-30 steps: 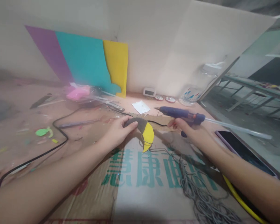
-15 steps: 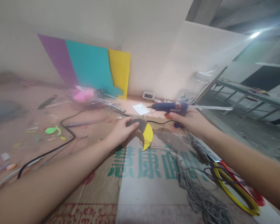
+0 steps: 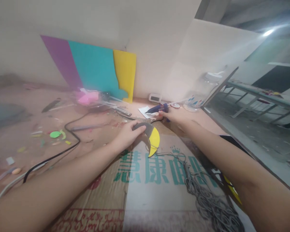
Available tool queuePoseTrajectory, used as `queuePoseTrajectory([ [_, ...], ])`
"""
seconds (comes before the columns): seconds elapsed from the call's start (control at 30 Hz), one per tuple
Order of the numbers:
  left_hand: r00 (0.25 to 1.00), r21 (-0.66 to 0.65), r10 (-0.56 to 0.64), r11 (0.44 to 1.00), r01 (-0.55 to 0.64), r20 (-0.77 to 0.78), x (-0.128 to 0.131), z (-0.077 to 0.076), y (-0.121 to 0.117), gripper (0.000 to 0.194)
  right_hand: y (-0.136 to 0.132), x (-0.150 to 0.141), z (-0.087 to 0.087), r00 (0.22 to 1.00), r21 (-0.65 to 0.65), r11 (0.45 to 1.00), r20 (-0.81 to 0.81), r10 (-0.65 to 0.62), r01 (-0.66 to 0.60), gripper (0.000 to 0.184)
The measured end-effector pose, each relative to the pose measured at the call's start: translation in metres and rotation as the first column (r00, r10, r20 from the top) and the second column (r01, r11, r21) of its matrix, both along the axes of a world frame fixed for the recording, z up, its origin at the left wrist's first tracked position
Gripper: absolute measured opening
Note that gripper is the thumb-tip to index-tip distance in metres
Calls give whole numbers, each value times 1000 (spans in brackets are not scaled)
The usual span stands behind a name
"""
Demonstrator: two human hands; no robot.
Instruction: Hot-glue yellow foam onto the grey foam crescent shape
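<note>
My left hand (image 3: pixel 130 133) grips a curved crescent piece (image 3: pixel 154 141), partly wrapped in grey yarn with its pointed end bare yellow. From that piece a strand runs right to a loose heap of grey yarn (image 3: pixel 210 196) on the printed cardboard (image 3: pixel 145 196). Beyond it, my right hand (image 3: pixel 170 116) is closed around a dark blue hot glue gun (image 3: pixel 157 108). The nozzle points left, over a small white paper (image 3: pixel 145 112). My right forearm covers most of the scissors, leaving part of a yellow handle (image 3: pixel 233 190) visible.
Coloured sheets (image 3: pixel 94 67) lean on the wall. A small white clock-like device (image 3: pixel 155 97) and a clear jar (image 3: pixel 201 91) stand at the back. A black cord (image 3: pixel 53 158) crosses the left side among foam scraps (image 3: pixel 55 134). A pink item in clear plastic (image 3: pixel 88 96) lies behind.
My right hand has moved left with the glue gun, bringing its nozzle over the white paper. My right forearm now hides most of the scissors. The left hand keeps its hold.
</note>
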State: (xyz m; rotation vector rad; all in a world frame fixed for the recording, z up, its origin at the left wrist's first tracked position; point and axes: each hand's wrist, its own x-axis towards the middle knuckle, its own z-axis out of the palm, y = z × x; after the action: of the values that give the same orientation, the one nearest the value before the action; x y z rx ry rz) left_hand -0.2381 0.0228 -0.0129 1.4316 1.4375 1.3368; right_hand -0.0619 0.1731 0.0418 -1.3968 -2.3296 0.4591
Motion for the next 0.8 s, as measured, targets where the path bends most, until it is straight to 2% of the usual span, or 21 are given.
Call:
queuePoseTrajectory([
  [0.13,1000,-35,-7,999,7,-4,0,0,0,27,5,6,-2,999,8,999,31,44,-44,24],
  [0.27,1000,-31,6,1000,-6,0,1,1,-1,25,4,27,0,994,24,997,85,73,-75,28],
  [0.33,1000,-8,11,1000,-11,-12,1,1,-1,24,-1,42,-1,993,109,992,108,50,-62,35],
  [0.43,1000,8,8,1000,-8,-16,1,1,-1,25,-15,57,-2,989,288,954,144,42,-83,43],
  [0.5,1000,3,18,1000,-18,0,2,1,-1,24,-27,60,0,985,325,937,153,78,-125,40],
  [0.57,999,1,22,1000,-22,25,3,1,-1,25,-41,57,5,983,301,939,125,131,-163,30],
  [0.63,999,11,17,1000,-18,47,2,-1,0,26,-57,51,9,978,211,955,75,195,-207,23],
  [0.73,995,28,40,999,-43,91,0,-6,3,28,-80,41,11,952,43,951,37,304,-306,29],
  [0.8,987,28,70,997,-75,144,-1,-8,4,28,-92,37,6,928,13,929,59,368,-370,30],
])
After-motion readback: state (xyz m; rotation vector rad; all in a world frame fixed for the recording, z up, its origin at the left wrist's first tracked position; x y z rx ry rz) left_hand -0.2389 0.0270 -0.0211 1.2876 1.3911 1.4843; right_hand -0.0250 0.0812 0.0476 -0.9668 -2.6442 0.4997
